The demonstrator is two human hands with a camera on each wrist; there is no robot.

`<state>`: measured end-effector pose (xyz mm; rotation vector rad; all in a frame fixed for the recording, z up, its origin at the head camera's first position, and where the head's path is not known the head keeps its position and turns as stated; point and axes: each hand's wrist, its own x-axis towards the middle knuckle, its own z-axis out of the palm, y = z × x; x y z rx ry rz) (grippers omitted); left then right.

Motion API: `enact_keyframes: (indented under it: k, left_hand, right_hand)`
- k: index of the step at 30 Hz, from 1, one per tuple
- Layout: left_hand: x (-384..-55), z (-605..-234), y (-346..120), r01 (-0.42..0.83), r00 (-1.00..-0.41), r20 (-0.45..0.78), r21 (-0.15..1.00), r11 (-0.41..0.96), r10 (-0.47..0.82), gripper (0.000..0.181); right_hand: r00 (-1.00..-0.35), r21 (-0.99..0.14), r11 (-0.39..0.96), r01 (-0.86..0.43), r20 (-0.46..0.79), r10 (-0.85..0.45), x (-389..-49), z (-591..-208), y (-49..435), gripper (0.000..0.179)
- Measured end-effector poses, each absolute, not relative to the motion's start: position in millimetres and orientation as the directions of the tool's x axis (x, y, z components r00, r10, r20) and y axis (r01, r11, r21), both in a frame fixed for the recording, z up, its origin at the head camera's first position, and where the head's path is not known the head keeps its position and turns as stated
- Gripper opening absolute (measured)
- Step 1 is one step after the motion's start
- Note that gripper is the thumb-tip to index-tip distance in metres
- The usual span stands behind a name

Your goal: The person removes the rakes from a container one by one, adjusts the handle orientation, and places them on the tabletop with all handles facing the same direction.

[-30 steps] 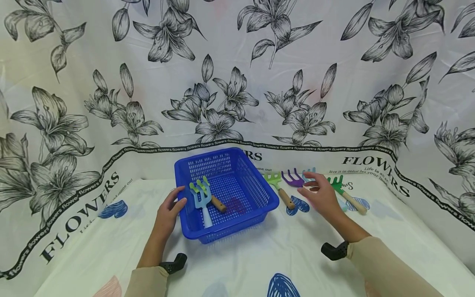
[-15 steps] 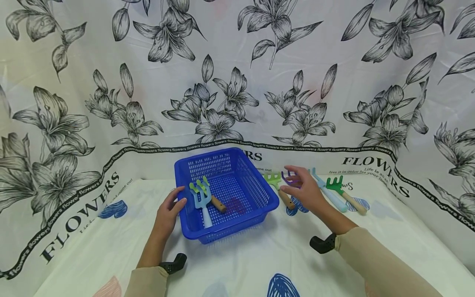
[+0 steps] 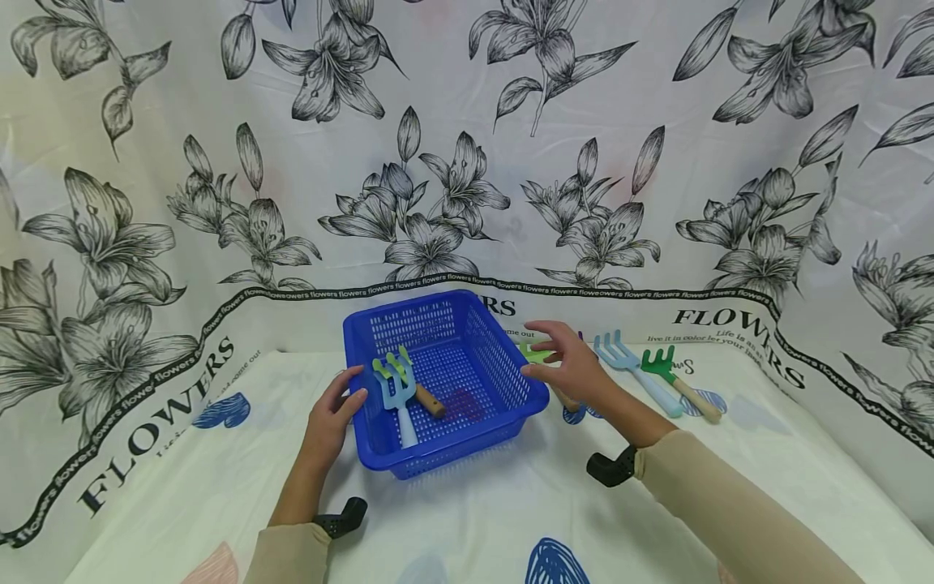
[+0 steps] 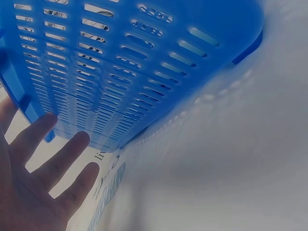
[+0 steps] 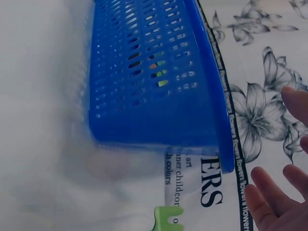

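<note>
A blue perforated plastic basket (image 3: 467, 440) stands tilted in angle on the table. In it lie a light blue toy garden fork (image 3: 398, 396) and a light green fork with a wooden handle (image 3: 432, 403). My left hand (image 3: 327, 422) touches the basket's left rim, its fingers (image 4: 67, 156) extended beside the perforated wall in the left wrist view. My right hand (image 3: 576, 371) hovers just right of the basket, fingers spread and holding nothing. Beneath it a light green rake (image 3: 536, 354) is partly covered, and a purple rake is almost wholly hidden.
Right of my right hand lie a light blue rake (image 3: 653, 387) and a dark green rake (image 3: 682, 387) with a wooden handle. A white flower-printed cloth (image 3: 467, 219) rises behind the table. Black cameras sit on both wrists.
My right hand has moved left, from over the light blue and purple rakes to beside the basket's right rim. The light blue rake is now uncovered. My left hand and the basket stay put.
</note>
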<state>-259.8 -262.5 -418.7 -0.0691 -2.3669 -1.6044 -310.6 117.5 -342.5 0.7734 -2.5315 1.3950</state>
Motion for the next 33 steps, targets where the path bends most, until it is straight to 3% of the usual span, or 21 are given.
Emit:
enact_keyframes:
  k: [15, 33]
  left_hand:
    - [-264.4, -425.2, -265.5, 0.204, -0.957, 0.265, 0.902, 0.381, -0.115, 0.056]
    - [-263.7, -423.0, -265.3, 0.206, -0.959, 0.263, 0.906, 0.371, -0.110, 0.055]
  right_hand:
    - [-0.791, -0.755, 0.411, -0.511, 0.225, -0.569, -323.9, -332.5, 90.1, 0.069]
    - [-0.731, -0.762, 0.458, -0.459, 0.031, -0.681, -335.4, -325.5, 57.0, 0.064]
